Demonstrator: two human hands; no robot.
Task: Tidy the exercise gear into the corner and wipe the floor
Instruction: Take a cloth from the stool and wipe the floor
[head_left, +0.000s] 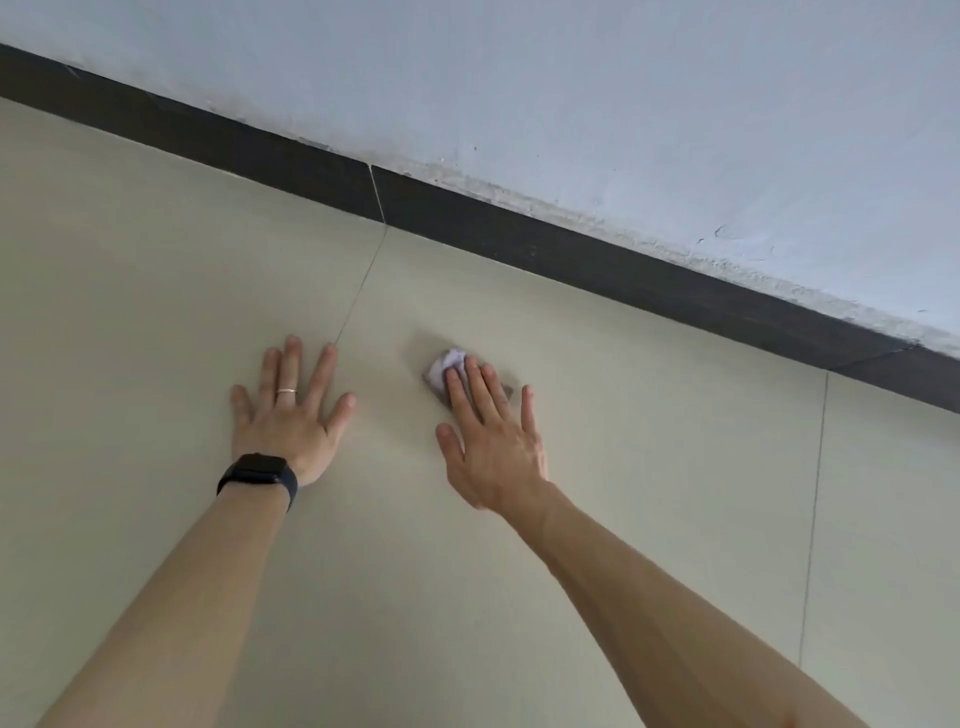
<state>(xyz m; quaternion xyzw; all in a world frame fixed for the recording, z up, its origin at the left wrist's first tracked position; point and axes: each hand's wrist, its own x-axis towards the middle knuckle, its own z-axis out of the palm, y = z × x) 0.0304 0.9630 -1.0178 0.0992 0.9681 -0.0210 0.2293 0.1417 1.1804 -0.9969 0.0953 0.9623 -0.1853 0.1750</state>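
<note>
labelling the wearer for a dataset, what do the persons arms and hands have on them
The left forearm and right forearm are bare, with no sleeves in view. The left hand has a thin light-coloured ring on one finger, and a black watch with a rectangular face and a black strap is on that wrist. The right hand wears nothing.

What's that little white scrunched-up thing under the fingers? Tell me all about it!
It is a small crumpled wad, whitish with a lilac tint; cloth or tissue, I cannot tell. It lies on the beige floor tile near the dark skirting board. The right hand presses its straight fingers on it, hiding the near part. A greyish patch shows around it.
</note>
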